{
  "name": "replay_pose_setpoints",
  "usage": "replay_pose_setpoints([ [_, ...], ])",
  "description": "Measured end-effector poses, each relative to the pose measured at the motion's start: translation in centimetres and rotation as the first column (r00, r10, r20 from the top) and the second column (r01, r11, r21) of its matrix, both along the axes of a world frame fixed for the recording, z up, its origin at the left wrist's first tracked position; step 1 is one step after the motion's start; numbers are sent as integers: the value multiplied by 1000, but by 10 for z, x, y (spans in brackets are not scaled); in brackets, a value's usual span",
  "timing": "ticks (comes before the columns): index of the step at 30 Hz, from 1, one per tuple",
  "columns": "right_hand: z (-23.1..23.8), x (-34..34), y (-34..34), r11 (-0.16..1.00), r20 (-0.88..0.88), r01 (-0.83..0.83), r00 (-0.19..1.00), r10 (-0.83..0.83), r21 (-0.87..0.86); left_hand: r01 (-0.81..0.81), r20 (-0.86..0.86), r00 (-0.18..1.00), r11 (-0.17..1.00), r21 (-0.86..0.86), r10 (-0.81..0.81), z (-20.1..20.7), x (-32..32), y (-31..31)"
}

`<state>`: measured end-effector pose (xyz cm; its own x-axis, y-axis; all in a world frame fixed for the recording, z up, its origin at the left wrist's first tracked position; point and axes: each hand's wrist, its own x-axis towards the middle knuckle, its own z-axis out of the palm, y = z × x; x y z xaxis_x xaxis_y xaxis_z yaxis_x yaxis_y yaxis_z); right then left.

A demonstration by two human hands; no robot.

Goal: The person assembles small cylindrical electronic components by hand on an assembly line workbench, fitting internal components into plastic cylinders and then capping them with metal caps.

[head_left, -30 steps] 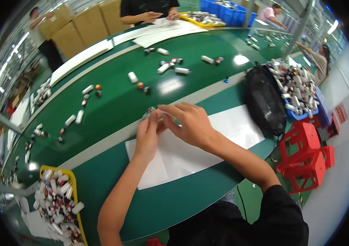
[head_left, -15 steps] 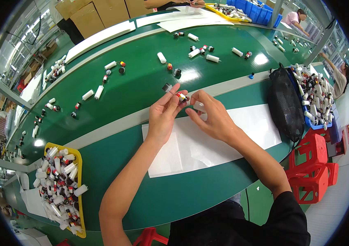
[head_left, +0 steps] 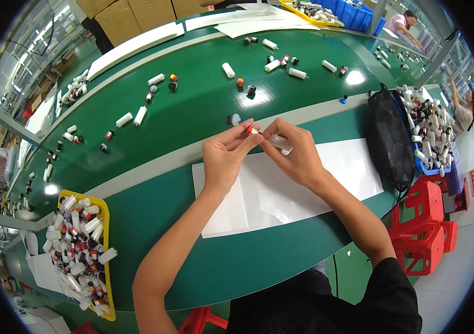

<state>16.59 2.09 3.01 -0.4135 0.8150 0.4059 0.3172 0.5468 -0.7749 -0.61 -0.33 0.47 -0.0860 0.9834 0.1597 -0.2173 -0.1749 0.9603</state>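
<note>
Hands: our left hand [head_left: 224, 160] pinches a small red, white and black part [head_left: 251, 130] between thumb and fingers; our right hand [head_left: 297, 153] grasps a whitish cylinder [head_left: 281, 143] close beside it. Whether part and cylinder touch, we cannot tell.
Dark-ended piece: a grey piece [head_left: 233, 119] sticks out past our left fingers; we cannot tell how it is held.
Part's place: raised between our hands, near the far edge of the white sheet [head_left: 281, 206].
Grey strip: this border [head_left: 326, 108] slants past beyond our fingertips, between our green table [head_left: 136, 234] and the green surface [head_left: 192, 111] where white cylinders [head_left: 228, 70] lie scattered, well apart from us.
Left room: a broad stretch of tabletop separates our left forearm from the yellow tray [head_left: 109, 284], heaped with pieces; one cylinder [head_left: 107, 255] juts across its right rim.
Right room: narrower, since a black bag [head_left: 391, 142] lies by the sheet's right end, with a heaped blue bin [head_left: 429, 168] just beyond.
Near edge: our table's rim curves before our body, passing beneath our right arm; red stools [head_left: 423, 250] stand outside it.
</note>
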Motion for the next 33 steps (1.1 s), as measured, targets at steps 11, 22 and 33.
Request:
replay_pose_setpoints([
  [11,-1,-16,-6,998,17,18,1000,-17,-52,39,154,988,998,-56,-30,-6,-24,-2],
  [22,-5,-44,-49,955,286,-176,952,103,240,-44,6,999,999,-20,44,-12,-43,-3],
  [33,-23,-74,-63,989,287,-147,949,131,34,13,78,997,999,-46,-9,-11,-58,-4],
])
